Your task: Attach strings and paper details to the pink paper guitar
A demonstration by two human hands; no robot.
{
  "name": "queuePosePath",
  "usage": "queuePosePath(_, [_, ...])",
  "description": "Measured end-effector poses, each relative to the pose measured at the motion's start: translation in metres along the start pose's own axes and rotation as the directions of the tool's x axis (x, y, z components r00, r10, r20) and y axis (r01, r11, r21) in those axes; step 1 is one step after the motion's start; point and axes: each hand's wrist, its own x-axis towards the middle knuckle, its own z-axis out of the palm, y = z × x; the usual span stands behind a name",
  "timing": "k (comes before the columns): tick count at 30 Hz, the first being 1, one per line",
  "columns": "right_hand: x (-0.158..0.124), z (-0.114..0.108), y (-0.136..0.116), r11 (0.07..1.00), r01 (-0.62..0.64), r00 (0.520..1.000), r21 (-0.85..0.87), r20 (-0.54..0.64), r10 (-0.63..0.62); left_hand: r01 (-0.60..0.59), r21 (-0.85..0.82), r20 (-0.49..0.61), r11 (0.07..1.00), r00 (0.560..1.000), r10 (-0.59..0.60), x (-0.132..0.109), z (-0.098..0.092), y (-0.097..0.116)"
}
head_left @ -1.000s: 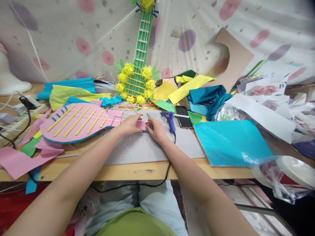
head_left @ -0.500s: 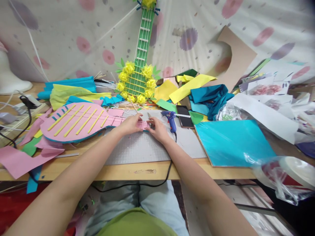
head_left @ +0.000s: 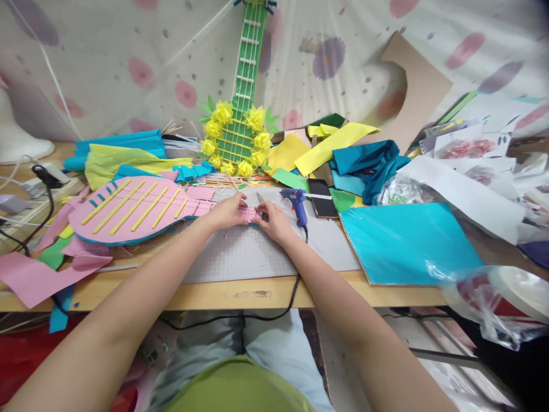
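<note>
A pink paper guitar with yellow strips lies flat on the table, its neck pointing right over a grey cutting mat. My left hand presses down on the end of the pink neck, fingers together. My right hand pinches the same end of the neck from the right. A blue glue gun lies just beyond my right hand, its black cable running off the table edge.
A green paper guitar with yellow flowers leans on the back wall. A phone lies by the glue gun. A turquoise sheet sits right, paper scraps, cardboard and plastic bags around it. Pink offcuts and cables lie left.
Both hands stay on the end of the pink neck with only slight finger shifts. The view has tilted a little, so everything sits slightly higher in the frame.
</note>
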Motion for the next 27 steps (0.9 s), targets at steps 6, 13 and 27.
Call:
queuePosePath(6, [-0.001, -0.001, -0.001, 1.000, -0.007, 1.000, 0.000, 0.006, 0.007, -0.031, 0.041, 0.031, 0.999, 0.999, 0.029, -0.001, -0.004, 0.003])
queuePosePath(13, [-0.002, -0.001, -0.002, 0.998, -0.042, 0.999, 0.047, -0.009, 0.042, -0.086, 0.012, 0.046, 0.996, 0.995, 0.085, -0.001, -0.003, -0.007])
queuePosePath(27, [-0.002, 0.000, -0.001, 1.000, 0.016, 1.000, 0.002, -0.011, -0.016, -0.059, 0.106, 0.018, 0.993, 0.998, 0.057, -0.001, -0.006, -0.013])
